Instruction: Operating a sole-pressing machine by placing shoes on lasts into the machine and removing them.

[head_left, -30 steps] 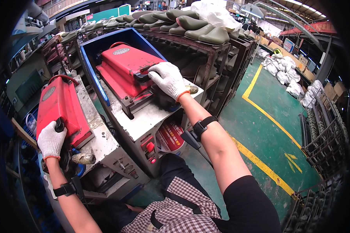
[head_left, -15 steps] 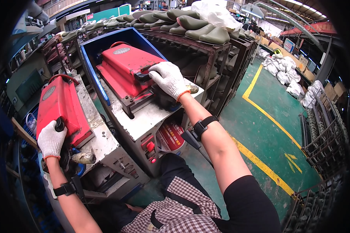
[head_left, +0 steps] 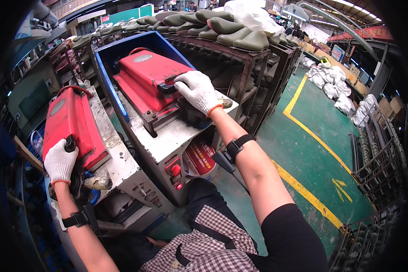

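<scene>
Two machines with red metal covers stand side by side before me, and I wear white knitted gloves with orange cuffs. My left hand (head_left: 60, 162) is closed round a black handle (head_left: 70, 143) at the near end of the left red cover (head_left: 67, 120). On the right machine, my right hand (head_left: 197, 92) curls its fingers over a black handle (head_left: 168, 88) on the front of the right red cover (head_left: 152, 75). Below each hand a worn rounded piece sticks out, the left piece (head_left: 98, 182) and the right piece (head_left: 225, 103). The glove hides much of what lies under my right palm.
A blue tray-like housing (head_left: 109, 86) surrounds the right cover. Behind it, a metal rack (head_left: 258, 56) carries several dark green boot-shaped pieces (head_left: 250, 41). A red switch (head_left: 175, 170) is on the right machine's front. Yellow lines (head_left: 319, 143) cross the green floor; wire racks (head_left: 378, 154) stand far right.
</scene>
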Demonstrator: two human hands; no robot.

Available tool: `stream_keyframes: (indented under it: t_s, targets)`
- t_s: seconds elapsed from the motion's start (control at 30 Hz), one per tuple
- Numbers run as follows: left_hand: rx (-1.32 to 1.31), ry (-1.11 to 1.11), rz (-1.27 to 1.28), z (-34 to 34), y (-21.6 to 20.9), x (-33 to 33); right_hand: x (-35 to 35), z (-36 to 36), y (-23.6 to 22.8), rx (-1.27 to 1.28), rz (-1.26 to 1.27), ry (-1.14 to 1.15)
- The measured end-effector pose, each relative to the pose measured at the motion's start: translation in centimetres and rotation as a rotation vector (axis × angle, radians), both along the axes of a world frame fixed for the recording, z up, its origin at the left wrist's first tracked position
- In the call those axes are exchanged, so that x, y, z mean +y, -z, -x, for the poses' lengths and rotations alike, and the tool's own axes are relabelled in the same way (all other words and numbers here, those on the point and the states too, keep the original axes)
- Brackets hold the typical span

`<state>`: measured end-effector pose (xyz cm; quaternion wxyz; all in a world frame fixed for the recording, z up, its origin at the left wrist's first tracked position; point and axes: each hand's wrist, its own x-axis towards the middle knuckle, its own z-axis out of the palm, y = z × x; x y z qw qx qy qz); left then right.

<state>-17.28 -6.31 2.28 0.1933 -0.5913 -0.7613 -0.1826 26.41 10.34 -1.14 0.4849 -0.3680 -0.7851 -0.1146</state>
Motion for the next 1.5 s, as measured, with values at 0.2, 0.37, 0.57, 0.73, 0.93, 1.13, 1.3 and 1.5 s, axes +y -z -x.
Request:
stream_keyframes:
  t_s: [0.2, 0.37, 0.57, 0.73, 0.93, 1.13, 1.3, 1.5]
  targets:
    - [0.003, 0.012, -0.013, 0.4, 0.1, -0.2, -0.4, 0.3, -0.2, 0.006, -0.002, -0.009]
    - [-0.067, 0.092, 0.056, 1.5, -0.3, -1.2, -0.8, 1.6, 0.0, 0.054, -0.011, -0.074]
    - [-0.068, 0.200, 0.244, 2.1, -1.8, -1.4, -8.7, 10.6, 0.3, -0.057, -0.141, -0.115]
    - [-0.170, 0.312, 0.377, 3.7, -2.1, -0.2, -15.0, 22.1, 3.0, -0.012, 0.650, -0.777]
    - [-0.162, 0.266, 0.439, 4.4, -3.1, -1.6, -19.2, 25.4, 0.9, -0.053, 1.366, -0.827]
    - [-0.125, 0.470, 0.324, 4.5, -2.0, 1.1, -26.9, 30.5, 6.8, -0.250, 0.866, -1.104]
    - [-0.208, 0.408, 0.400, 6.2, -4.5, -1.8, -27.7, 32.9, 8.8, -0.172, 0.971, -1.182]
    - [-0.287, 0.431, 0.155, 5.6, -7.8, -0.7, -23.1, 25.5, 1.7, -0.311, 1.155, -1.455]
